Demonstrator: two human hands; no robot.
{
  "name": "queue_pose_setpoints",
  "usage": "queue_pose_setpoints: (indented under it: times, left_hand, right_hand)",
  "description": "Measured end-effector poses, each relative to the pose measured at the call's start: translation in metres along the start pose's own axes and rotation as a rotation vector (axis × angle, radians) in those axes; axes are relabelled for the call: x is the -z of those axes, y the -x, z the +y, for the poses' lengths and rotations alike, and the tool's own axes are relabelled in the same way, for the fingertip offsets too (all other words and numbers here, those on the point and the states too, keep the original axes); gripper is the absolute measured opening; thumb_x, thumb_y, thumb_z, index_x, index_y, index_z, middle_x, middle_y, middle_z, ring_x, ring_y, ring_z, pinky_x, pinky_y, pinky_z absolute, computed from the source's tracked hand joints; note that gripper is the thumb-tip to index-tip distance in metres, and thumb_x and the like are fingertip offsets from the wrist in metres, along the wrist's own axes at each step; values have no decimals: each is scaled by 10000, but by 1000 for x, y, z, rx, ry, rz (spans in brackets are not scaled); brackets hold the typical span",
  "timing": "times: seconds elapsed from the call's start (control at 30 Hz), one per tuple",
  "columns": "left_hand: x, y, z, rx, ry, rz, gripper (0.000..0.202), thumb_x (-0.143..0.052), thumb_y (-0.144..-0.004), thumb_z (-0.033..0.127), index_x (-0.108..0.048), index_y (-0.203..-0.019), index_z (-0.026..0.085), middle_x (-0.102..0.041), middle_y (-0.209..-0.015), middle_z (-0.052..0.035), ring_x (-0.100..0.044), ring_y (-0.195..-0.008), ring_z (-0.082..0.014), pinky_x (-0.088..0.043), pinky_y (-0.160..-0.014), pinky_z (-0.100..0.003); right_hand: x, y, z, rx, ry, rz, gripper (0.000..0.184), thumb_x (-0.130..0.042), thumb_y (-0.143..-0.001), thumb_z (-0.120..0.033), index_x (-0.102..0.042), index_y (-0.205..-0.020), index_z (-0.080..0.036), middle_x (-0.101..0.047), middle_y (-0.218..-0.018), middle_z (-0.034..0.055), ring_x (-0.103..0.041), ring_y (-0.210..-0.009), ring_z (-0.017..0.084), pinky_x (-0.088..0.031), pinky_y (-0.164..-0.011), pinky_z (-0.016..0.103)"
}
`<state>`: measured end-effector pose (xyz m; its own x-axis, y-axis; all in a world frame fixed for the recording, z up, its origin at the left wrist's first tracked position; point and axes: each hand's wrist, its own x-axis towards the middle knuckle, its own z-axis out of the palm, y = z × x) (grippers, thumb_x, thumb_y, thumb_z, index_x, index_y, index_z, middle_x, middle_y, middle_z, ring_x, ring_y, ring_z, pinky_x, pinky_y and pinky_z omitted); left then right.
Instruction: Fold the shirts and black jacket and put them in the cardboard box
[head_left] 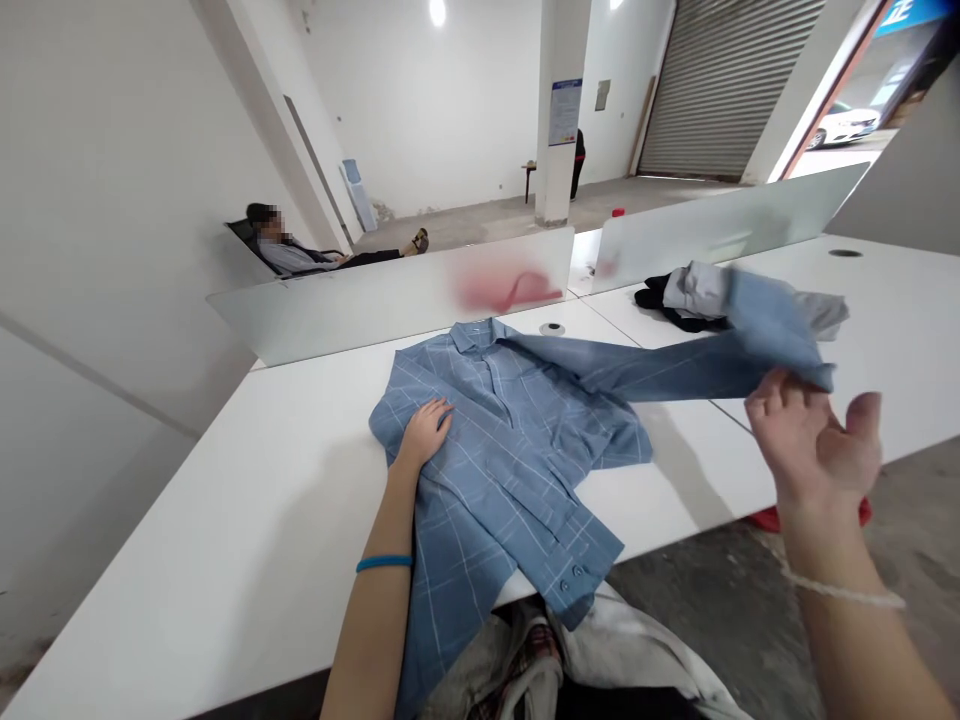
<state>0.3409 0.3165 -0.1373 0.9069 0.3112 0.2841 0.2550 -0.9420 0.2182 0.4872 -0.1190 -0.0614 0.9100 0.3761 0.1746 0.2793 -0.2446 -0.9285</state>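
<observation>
Blue plaid shirt [495, 440] over near edge of white table [225, 520] — left hand [424, 435] spread flat, right hand [814, 440] open under raised sleeve [675, 370].

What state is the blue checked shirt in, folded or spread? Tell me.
Spread, not folded: the blue checked shirt lies flat on the white table, left hand on it, one sleeve stretched out to the right hand.
</observation>
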Motion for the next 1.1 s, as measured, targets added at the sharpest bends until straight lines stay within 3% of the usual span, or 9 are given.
queue_pose_setpoints:
  times: [0.17, 0.33, 0.57, 0.67, 0.73, 0.87, 0.97, 1.03, 1.1]
  left_hand:
    - [5, 0, 5, 4, -36, -26, 355, -380, -912, 253, -604, -1167, 151, -570, -1302, -109, -471, -1257, -232, -375, -1057, -409]
    - [34, -4, 30, -61, -95, -145, 330, -400, -897, 197, -608, -1147, 144, -595, -1263, -125, -537, -1181, -245, -408, -1014, -412]
    - [72, 40, 162, -419, -123, -419, 328, -581, -855, 363, -586, -1139, 198, -680, -1026, -83, -647, -912, -242, -492, -794, -349]
    - [58, 83, 204, -595, -86, -552, 673, -674, -704, 575, -512, -1218, 171, -668, -965, -117, -648, -845, -277, -484, -709, -367]
    - [39, 106, 217, -621, -40, -544, 704, -641, -717, 603, -474, -1238, 159, -668, -888, -104, -644, -797, -265, -474, -701, -368]
    - [16, 119, 221, -603, -79, -424, 152, -495, -900, 314, -543, -960, 183, -652, -784, -60, -633, -738, -218, -456, -665, -331]
    - [36, 115, 204, -509, 25, -354, 127, -442, -922, 270, -543, -868, 213, -657, -728, -26, -633, -671, -191, -444, -594, -290]
    - [66, 119, 175, -225, 137, -225, 218, -401, -933, 341, -558, -818, 240, -651, -662, -9, -615, -581, -174, -430, -524, -270]
    - [97, 134, 133, 198, 197, 66, 354, -295, -939, 436, -582, -820, 267, -639, -626, -11, -596, -539, -179, -445, -499, -288]
  right_hand:
    - [-38, 14, 21, 145, 246, 23, 348, -554, -769, -426, -680, -1012, -210, -692, -948, 127, -647, -873, 272, -519, -721, 380]
    - [-49, 5, 57, 257, 471, 65, 390, -509, -789, -379, -644, -1124, -231, -657, -1115, 115, -614, -1009, 278, -502, -807, 384]
    - [-65, 6, 92, 371, 896, 74, 456, -362, -906, -340, -530, -1306, -199, -523, -1333, 160, -455, -1251, 329, -437, -923, 489]
    - [-67, 10, 91, 432, 941, 36, 451, -344, -933, -327, -484, -1350, -233, -641, -1175, 113, -431, -1273, 320, -430, -930, 488]
    - [-65, 11, 89, 455, 929, -12, 434, -337, -943, -314, -495, -1341, -244, -684, -1078, 92, -401, -1294, 325, -414, -939, 502]
    - [-62, 11, 88, 437, 878, -61, 408, -335, -953, -308, -532, -1303, -239, -669, -1143, 68, -352, -1316, 356, -385, -951, 528]
    - [-62, 11, 89, 427, 841, -68, 396, -342, -954, -315, -546, -1287, -252, -678, -1127, 54, -336, -1325, 360, -378, -952, 530]
    - [-61, 12, 86, 428, 825, -68, 391, -341, -954, -304, -554, -1278, -255, -692, -1088, 57, -333, -1331, 346, -373, -959, 528]
    - [-61, 13, 83, 425, 822, -67, 387, -341, -955, -288, -561, -1272, -254, -700, -1059, 64, -337, -1333, 334, -370, -966, 526]
